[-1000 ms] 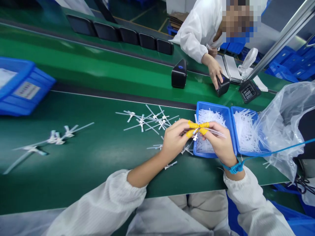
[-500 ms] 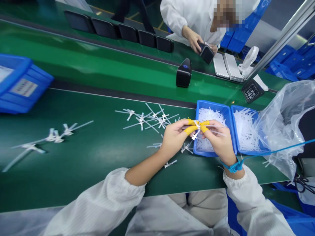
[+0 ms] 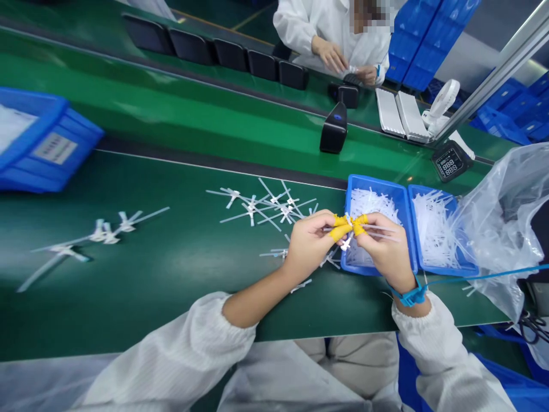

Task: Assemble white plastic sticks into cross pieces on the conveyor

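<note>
Left hand (image 3: 312,240) and right hand (image 3: 386,243) clamp a white plastic fitting (image 3: 346,245) with translucent strips (image 3: 378,227) above a blue rectangular bin (image 3: 380,185) of whitish pieces (image 3: 371,202); a similarly filled second blue bin (image 3: 450,270) stands just right of it.

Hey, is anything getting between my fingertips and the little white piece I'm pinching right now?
Only the yellow finger covers: they wrap the pinching tips of your left hand and right hand, so they sit between skin and the white piece. Nothing else visible comes between.
</note>
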`<state>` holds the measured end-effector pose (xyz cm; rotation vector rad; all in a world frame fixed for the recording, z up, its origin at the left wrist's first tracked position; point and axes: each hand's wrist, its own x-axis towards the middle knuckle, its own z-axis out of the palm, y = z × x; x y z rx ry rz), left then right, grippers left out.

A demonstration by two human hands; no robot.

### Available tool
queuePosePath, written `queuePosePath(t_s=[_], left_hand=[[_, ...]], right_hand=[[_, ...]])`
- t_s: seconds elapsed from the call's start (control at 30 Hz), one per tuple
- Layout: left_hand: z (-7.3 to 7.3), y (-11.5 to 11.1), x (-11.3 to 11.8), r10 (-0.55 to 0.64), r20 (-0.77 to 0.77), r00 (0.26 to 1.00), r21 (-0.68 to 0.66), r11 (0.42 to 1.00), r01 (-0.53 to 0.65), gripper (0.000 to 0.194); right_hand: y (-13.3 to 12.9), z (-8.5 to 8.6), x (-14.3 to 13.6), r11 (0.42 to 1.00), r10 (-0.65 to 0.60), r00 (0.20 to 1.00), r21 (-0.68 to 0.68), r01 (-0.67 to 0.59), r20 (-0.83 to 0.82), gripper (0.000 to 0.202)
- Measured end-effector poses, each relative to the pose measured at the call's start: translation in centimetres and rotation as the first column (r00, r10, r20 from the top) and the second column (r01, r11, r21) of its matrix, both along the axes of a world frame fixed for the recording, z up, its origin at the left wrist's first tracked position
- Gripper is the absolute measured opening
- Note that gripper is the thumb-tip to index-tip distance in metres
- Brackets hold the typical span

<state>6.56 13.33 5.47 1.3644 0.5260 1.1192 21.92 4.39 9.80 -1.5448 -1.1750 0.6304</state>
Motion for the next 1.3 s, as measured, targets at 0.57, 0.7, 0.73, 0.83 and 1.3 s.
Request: queuePosePath(t_s=[0.57,0.7,0.73,0.83,1.3], left_hand=[[0.2,5.0,-1.6,0.06,-0.18,0.982,-0.077,0.994,-0.075,0.021],[-0.2,6.3,-2.2,0.003,-0.28,0.96,-0.065,0.998,-0.022,0.022],[-0.2,6.5,-2.3,-0.011,-0.295,0.956,-0.058,0.998,-0.007,0.021],[-0.3,6.8,-2.6,-0.047,-0.342,0.938,0.008,0.999,0.053,0.017],[-1.1,6.5,-2.8,0.065,-0.505,0.861,0.295,0.95,0.101,0.046]], right_hand=[[0.5,0.2,-0.1,0.999,-0.013,0.973,0.047,0.025,-0.231,0.023],[0.5,0.3,-0.1,0.999,-0.007,0.975,0.038,0.015,-0.22,0.021],[0.5,0.3,0.0,0.999,-0.007,0.976,0.034,0.015,-0.217,0.02],[0.3,0.4,0.0,1.0,-0.004,0.977,0.028,0.01,-0.211,0.017],[0.3,0.2,-0.1,0.999,0.003,0.981,0.048,0.007,-0.193,0.024]])
